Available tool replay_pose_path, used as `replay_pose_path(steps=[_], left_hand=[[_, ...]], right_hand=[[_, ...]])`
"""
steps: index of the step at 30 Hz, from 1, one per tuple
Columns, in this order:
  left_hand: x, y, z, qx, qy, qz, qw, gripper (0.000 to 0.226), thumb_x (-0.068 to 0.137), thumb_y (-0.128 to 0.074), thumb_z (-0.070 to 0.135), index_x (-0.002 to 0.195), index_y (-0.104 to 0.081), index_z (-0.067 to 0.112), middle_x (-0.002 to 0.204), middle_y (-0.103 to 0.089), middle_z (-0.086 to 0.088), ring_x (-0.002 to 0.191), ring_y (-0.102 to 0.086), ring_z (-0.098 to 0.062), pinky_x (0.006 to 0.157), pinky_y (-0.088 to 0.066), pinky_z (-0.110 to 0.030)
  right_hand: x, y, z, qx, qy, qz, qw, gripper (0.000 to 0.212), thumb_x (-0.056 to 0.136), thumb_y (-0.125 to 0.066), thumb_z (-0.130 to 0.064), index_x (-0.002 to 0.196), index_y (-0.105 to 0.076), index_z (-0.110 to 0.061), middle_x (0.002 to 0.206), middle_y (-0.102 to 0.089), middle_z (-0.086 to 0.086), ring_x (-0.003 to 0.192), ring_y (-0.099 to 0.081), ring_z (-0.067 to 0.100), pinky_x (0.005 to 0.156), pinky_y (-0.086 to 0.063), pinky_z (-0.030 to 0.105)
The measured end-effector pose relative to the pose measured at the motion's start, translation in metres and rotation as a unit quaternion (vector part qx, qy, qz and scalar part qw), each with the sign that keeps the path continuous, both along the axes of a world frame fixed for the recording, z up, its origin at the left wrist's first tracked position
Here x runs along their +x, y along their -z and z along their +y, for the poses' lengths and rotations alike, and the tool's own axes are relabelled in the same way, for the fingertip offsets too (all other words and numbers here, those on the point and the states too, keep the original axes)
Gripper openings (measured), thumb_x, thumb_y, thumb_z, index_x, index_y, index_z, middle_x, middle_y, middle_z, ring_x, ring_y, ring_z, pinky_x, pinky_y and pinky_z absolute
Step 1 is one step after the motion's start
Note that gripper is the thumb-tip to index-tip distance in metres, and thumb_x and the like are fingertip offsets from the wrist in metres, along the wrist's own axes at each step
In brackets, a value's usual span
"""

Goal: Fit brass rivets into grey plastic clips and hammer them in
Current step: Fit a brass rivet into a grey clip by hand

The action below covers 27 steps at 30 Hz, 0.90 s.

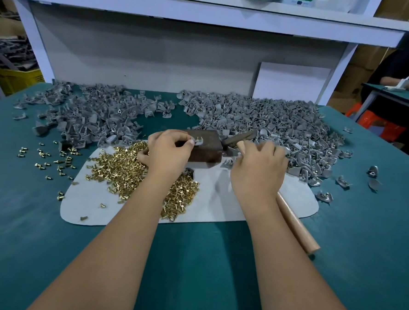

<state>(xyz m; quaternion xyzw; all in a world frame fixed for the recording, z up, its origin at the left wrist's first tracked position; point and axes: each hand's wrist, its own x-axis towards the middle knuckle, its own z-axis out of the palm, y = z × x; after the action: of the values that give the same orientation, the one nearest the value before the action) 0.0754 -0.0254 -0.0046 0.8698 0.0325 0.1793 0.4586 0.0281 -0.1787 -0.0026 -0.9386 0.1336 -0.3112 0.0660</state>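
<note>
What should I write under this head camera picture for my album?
Left hand holds a clip on the block; right hand grips the hammer.

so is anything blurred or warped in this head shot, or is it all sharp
Head view: the hammer head by the right hand is smeared with motion blur; the left hand, the clip on the block and the brass rivets look fairly sharp; the wide lens bows the shelf frame and table edges; lighting is soft, without glare.

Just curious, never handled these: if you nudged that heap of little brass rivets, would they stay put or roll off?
The brass rivets would probably scatter: strays already dot the green mat. Their wide heads likely make them roll in curves, not straight. Being metal, they're probably heavy for their size.
</note>
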Motion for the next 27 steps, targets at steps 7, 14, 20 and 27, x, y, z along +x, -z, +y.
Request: replay_pose_path(steps=[7, 14, 20, 27], left_hand=[[-0.006, -0.005, 0.002, 0.03, 0.071, -0.069, 0.995, 0.008, 0.086, -0.07, 0.035, 0.091, -0.071, 0.04, 0.098, -0.053, 0.024, 0.123, -0.037, -0.008, 0.096, -0.015, -0.033], [-0.012, -0.006, 0.004, -0.002, 0.13, -0.084, 0.988, 0.028, 0.083, -0.073, 0.034, 0.071, -0.062, 0.056, 0.094, -0.044, 0.033, 0.098, -0.031, 0.027, 0.098, -0.017, -0.031], [-0.009, -0.008, 0.006, -0.029, 0.112, -0.063, 0.991, 0.025, 0.085, -0.07, 0.031, 0.076, -0.063, 0.053, 0.1, -0.045, 0.028, 0.112, -0.038, 0.001, 0.108, -0.019, -0.036], [-0.002, -0.007, 0.01, -0.071, 0.099, -0.058, 0.991, 0.022, 0.088, -0.065, 0.026, 0.077, -0.069, 0.044, 0.095, -0.063, 0.023, 0.115, -0.053, -0.014, 0.106, -0.038, -0.049]], right_hand=[[0.007, 0.004, 0.034, 0.174, -0.178, -0.042, 0.968, 0.036, 0.095, -0.053, -0.027, 0.13, -0.054, -0.021, 0.112, -0.063, -0.002, 0.111, -0.048, 0.021, 0.095, -0.04, 0.037], [0.008, 0.007, 0.039, 0.326, -0.224, -0.053, 0.917, 0.023, 0.094, -0.056, -0.018, 0.116, -0.064, -0.019, 0.104, -0.066, -0.004, 0.101, -0.057, 0.016, 0.086, -0.048, 0.036], [0.038, -0.025, 0.026, 0.324, -0.153, -0.004, 0.934, 0.016, 0.092, -0.058, -0.019, 0.104, -0.068, -0.022, 0.098, -0.069, -0.006, 0.08, -0.06, 0.009, 0.071, -0.052, 0.024], [0.07, -0.045, 0.009, 0.249, -0.006, 0.001, 0.968, 0.073, 0.092, -0.054, -0.035, 0.152, -0.013, -0.025, 0.158, -0.014, 0.009, 0.144, -0.009, 0.03, 0.116, -0.008, 0.05]])
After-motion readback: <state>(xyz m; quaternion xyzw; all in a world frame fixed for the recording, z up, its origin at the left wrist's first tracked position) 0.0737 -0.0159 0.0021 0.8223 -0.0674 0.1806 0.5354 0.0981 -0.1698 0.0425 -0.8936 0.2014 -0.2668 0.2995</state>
